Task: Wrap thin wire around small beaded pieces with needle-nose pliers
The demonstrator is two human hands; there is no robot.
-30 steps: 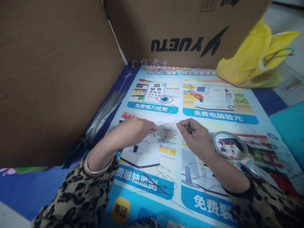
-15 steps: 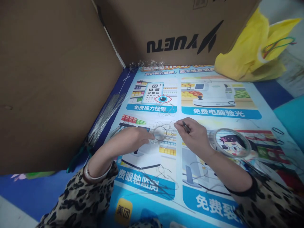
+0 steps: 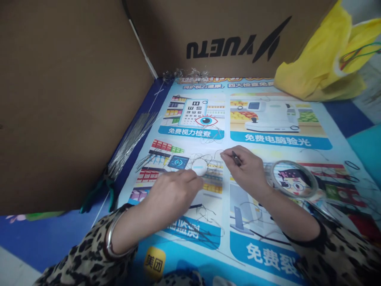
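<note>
My right hand (image 3: 247,165) is closed, its thumb and forefinger pinching the end of a thin wire (image 3: 216,152). A dark, slim, pen-like tool (image 3: 237,159) is also held in that hand, its end sticking out between the fingers. Left of the fingertips, loose loops of the thin wire spread over the printed poster (image 3: 226,190). My left hand (image 3: 175,192) is below and left of these loops, back of the hand up, fingers bent together. What they hold, if anything, is hidden.
Cardboard walls (image 3: 232,24) stand behind and at left. A wire bundle (image 3: 131,143) and green-handled pliers (image 3: 104,190) lie at left. Right are a tape roll (image 3: 274,178), small dark rings (image 3: 351,165) and a yellow bag (image 3: 315,75). Cut wires (image 3: 202,234) lie in front.
My left hand has come nearer to me and slightly right, turning its back upward. My right hand stays almost in place with the tool and wire. The camera view has shifted slightly.
</note>
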